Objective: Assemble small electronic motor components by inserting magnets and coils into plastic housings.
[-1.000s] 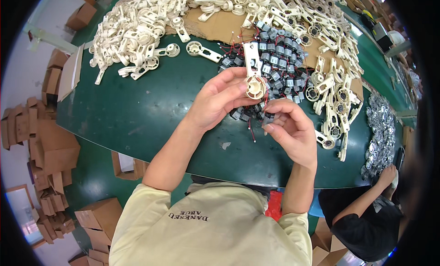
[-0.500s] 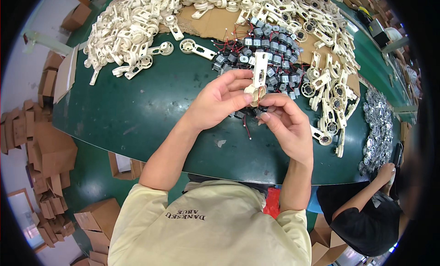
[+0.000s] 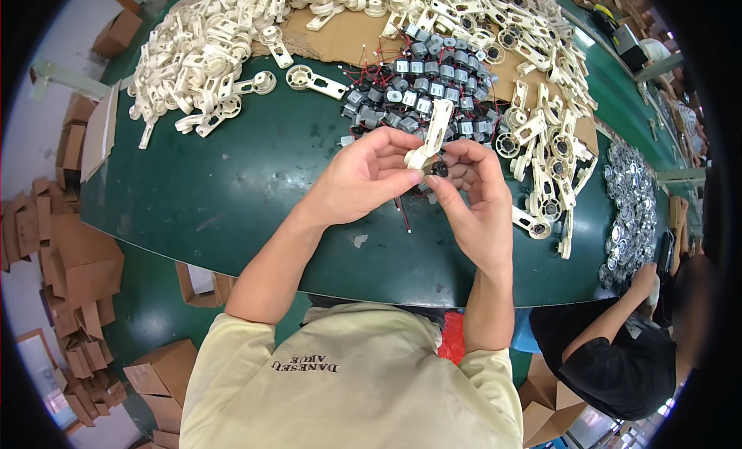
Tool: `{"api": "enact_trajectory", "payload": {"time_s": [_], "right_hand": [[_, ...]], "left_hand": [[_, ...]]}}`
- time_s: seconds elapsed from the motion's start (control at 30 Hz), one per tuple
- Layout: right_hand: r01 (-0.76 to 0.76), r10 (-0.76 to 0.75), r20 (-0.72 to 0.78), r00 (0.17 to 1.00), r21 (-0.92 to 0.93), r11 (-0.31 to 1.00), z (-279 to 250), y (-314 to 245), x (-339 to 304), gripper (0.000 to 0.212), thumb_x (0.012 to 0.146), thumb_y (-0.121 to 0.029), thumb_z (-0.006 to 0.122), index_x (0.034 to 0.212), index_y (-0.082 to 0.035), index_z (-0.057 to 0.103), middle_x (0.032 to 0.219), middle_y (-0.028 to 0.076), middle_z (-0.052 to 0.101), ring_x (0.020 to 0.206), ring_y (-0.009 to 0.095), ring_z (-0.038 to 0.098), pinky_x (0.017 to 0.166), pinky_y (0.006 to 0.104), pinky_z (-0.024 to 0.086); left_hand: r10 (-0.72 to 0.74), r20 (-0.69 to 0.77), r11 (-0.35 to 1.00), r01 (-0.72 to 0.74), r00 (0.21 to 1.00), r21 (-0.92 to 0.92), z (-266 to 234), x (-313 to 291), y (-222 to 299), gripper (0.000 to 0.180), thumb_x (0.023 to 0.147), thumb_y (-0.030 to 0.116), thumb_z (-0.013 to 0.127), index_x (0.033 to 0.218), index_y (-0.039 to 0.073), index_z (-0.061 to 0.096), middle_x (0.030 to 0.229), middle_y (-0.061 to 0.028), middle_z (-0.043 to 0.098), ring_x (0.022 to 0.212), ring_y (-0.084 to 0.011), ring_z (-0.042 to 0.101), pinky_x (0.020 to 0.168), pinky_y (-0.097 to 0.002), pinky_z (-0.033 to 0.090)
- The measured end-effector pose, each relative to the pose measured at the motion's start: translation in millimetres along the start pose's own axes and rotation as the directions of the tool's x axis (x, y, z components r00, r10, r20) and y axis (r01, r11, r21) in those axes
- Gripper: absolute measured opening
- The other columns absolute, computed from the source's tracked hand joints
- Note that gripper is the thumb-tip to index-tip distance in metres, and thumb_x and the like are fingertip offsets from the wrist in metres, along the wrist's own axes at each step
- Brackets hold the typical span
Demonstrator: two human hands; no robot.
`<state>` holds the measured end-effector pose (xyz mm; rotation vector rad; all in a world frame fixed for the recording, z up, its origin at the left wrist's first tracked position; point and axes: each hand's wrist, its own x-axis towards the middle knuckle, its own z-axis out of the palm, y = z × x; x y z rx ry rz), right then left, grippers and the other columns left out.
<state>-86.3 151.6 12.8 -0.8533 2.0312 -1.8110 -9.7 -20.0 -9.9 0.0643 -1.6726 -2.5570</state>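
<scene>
Between the thumb and fingers of my left hand point(image 3: 363, 178) is a cream plastic housing point(image 3: 439, 128), its round end low and its slotted handle slanting up to the right. My right hand point(image 3: 475, 205) is closed on a small motor point(image 3: 440, 169), whose dark end shows just beside the housing's round end. Fingers cover the rest of the motor. Behind both hands lies a pile of grey motors point(image 3: 423, 86) with red wires. A single cream housing point(image 3: 317, 82) rests on the green table, left of that pile.
Heaps of cream housings point(image 3: 205, 62) cover the table's point(image 3: 193, 194) far side. More housings with dark round centres point(image 3: 549, 171) lie at right. Beyond them is a strip of shiny metal parts point(image 3: 627, 209), near a co-worker's hand point(image 3: 643, 280). Cardboard boxes point(image 3: 89, 256) stand at left.
The housing has tilted, its round end turning left. The motor in my right hand now shows more, beside the round end. The whole view has shifted slightly.
</scene>
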Motion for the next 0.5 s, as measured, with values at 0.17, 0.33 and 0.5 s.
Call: {"api": "enact_trajectory", "payload": {"time_s": [0.17,0.33,0.5], "right_hand": [[0.184,-0.183,-0.021,0.983,0.009,0.983,2.3,3.2,0.2,0.032,0.082,0.007,0.069,0.111,0.0,0.059,0.102,0.009,0.062,0.081,0.012,0.062,0.065,0.0255,0.051],[0.302,-0.297,0.061,0.953,-0.283,0.91,-1.0,-7.6,1.6,0.029,0.079,0.005,0.071,0.105,-0.003,0.063,0.1,0.01,0.062,0.082,0.017,0.064,0.066,0.0281,0.052],[0.405,-0.412,0.087,0.907,-0.45,0.796,-1.3,-0.6,1.8,0.03,0.078,0.0,0.074,0.106,-0.006,0.064,0.104,0.011,0.063,0.089,0.024,0.064,0.072,0.0342,0.052]], "left_hand": [[-0.1,0.047,0.991,0.104,0.994,-0.087,-7.1,-0.8,4.7,0.03,0.092,0.005,0.063,0.119,-0.003,0.053,0.112,-0.009,0.063,0.102,-0.0131,0.062,0.088,-0.0285,0.052],[-0.083,0.068,0.989,0.091,0.994,-0.119,-4.7,-2.9,3.6,0.028,0.093,0.006,0.063,0.118,-0.003,0.054,0.112,-0.0091,0.063,0.1,-0.0126,0.062,0.089,-0.0285,0.052],[-0.075,0.082,0.987,0.086,0.994,-0.135,-4.3,-2.5,1.7,0.028,0.093,0.006,0.062,0.119,-0.002,0.055,0.112,-0.0087,0.063,0.1,-0.0124,0.062,0.089,-0.0282,0.051]]}}
